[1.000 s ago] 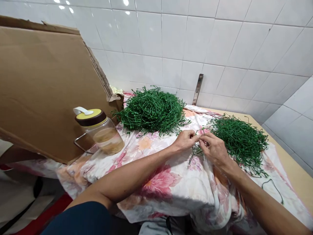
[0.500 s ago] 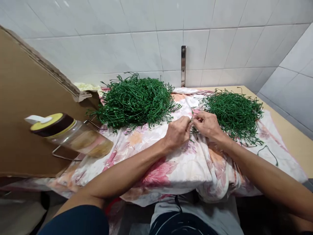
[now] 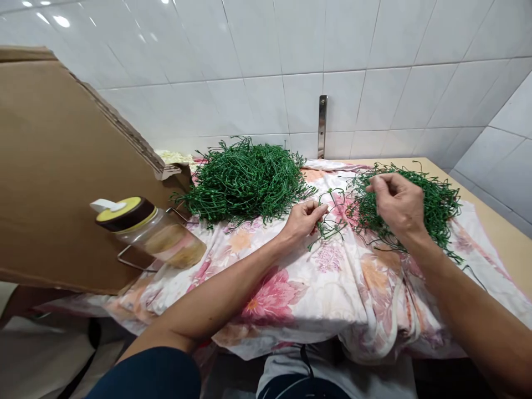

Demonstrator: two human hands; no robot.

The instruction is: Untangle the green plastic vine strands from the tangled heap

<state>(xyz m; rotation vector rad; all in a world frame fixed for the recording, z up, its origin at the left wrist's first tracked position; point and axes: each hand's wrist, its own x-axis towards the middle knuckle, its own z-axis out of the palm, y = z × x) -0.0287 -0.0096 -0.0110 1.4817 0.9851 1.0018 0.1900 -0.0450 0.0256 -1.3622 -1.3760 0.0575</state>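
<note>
My left hand (image 3: 305,220) is closed in a pinch on a small bunch of thin green wiry stems (image 3: 332,226) with tiny knobbed ends, just above the flowered cloth. My right hand (image 3: 401,204) hovers at the right-hand pile of the same green stems (image 3: 436,202). Its thumb and fingers are drawn together, and whatever is between them I cannot make out. A larger heap of green stems (image 3: 251,180) lies behind and to the left of my left hand.
The flowered cloth (image 3: 270,299) covers most of the table (image 3: 505,246). At left, a clear bottle with a yellow and brown lid (image 3: 166,238) leans beside a tall cardboard box (image 3: 66,183). Behind is a tiled wall (image 3: 249,50) with a metal bracket (image 3: 322,127).
My hands were together at the middle; my right hand has moved right and up to the right-hand pile. My left hand stays near the middle with stems in its fingers. The view has shifted slightly.
</note>
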